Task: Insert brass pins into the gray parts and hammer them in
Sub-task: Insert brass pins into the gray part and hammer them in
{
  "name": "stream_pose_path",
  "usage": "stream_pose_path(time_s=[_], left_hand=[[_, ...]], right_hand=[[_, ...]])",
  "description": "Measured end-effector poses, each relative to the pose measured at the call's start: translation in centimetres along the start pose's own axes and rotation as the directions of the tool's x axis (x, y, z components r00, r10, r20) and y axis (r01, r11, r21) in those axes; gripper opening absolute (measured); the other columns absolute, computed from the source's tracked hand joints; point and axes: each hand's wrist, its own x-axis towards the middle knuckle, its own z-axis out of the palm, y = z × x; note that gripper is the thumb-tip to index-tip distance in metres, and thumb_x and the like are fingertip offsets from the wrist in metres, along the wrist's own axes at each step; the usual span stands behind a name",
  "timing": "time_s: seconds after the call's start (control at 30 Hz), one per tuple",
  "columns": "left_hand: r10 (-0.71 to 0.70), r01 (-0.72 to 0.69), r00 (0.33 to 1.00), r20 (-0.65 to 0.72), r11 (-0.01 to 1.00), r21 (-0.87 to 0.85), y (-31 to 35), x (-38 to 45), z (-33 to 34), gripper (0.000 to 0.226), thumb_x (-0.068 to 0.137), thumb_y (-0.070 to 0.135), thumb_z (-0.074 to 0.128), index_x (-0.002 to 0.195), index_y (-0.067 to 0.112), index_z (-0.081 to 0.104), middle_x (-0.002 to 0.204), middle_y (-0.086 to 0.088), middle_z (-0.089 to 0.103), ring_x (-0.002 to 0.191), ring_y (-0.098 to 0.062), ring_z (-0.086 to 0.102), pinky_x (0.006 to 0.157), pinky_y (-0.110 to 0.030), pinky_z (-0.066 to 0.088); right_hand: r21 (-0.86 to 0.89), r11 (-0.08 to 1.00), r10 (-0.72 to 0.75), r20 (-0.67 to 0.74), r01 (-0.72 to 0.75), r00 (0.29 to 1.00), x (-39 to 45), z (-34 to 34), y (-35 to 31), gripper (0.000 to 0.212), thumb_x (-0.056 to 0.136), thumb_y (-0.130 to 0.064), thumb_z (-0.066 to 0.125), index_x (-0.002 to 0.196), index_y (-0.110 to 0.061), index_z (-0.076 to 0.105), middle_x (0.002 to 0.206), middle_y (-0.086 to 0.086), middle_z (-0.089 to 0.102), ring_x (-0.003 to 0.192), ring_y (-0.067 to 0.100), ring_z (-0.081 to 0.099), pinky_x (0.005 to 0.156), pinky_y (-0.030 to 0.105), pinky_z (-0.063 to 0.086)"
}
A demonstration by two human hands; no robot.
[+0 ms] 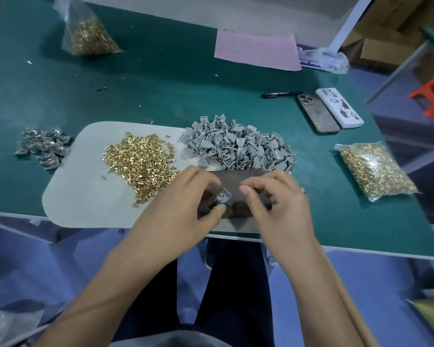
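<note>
My left hand (183, 196) pinches one gray part (222, 197) between thumb and fingers, over a dark brown block (238, 181) near the table's front edge. My right hand (273, 196) hovers just right of the part with fingers curled; its fingertips are pressed together, and whether a pin sits between them cannot be told. A loose heap of brass pins (138, 162) lies on the gray mat (83, 196) to the left. A big pile of gray parts (238, 145) sits behind the block. No hammer shows.
A smaller heap of gray parts (44, 146) lies left of the mat on the green table (161, 78). Bags of brass pins stand at far left (88, 37) and at right (375, 169). Two phones (317, 113), a pen (280, 94) and pink paper (254, 50) lie beyond.
</note>
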Motion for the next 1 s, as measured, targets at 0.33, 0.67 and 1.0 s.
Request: stream_pose_path(time_s=[0.33,0.67,1.0], left_hand=[[-0.058,0.048,0.991,-0.123,0.996,-0.079,-0.5,0.4,0.6,0.008,0.085,0.025,0.070,0.092,0.029,0.070,0.090,0.014,0.054,0.080,-0.006,0.051,0.075,-0.039,0.051],[-0.057,0.079,0.977,-0.207,0.992,0.101,-0.1,0.4,0.6,0.007,0.082,0.034,0.073,0.088,0.035,0.070,0.087,0.016,0.058,0.083,-0.009,0.050,0.061,-0.034,0.049],[-0.062,0.089,0.981,-0.183,0.986,0.141,-0.3,0.7,0.3,0.008,0.085,0.044,0.070,0.092,0.041,0.072,0.083,0.018,0.055,0.084,-0.006,0.049,0.063,-0.033,0.049]], right_hand=[[-0.277,0.936,-0.179,0.166,0.220,0.970,0.6,1.2,-2.0,0.002,0.091,-0.016,0.075,0.091,-0.014,0.075,0.087,0.002,0.060,0.086,0.028,0.057,0.077,0.050,0.048],[-0.425,0.848,-0.153,0.374,0.316,0.915,1.3,0.1,-3.9,0.020,0.104,-0.019,0.055,0.102,-0.008,0.072,0.102,0.008,0.059,0.101,0.030,0.052,0.092,0.044,0.043],[-0.261,0.924,-0.231,0.208,0.281,0.950,1.1,1.2,-2.1,0.010,0.091,0.004,0.069,0.083,0.001,0.074,0.082,0.012,0.061,0.080,0.032,0.054,0.077,0.040,0.043]])
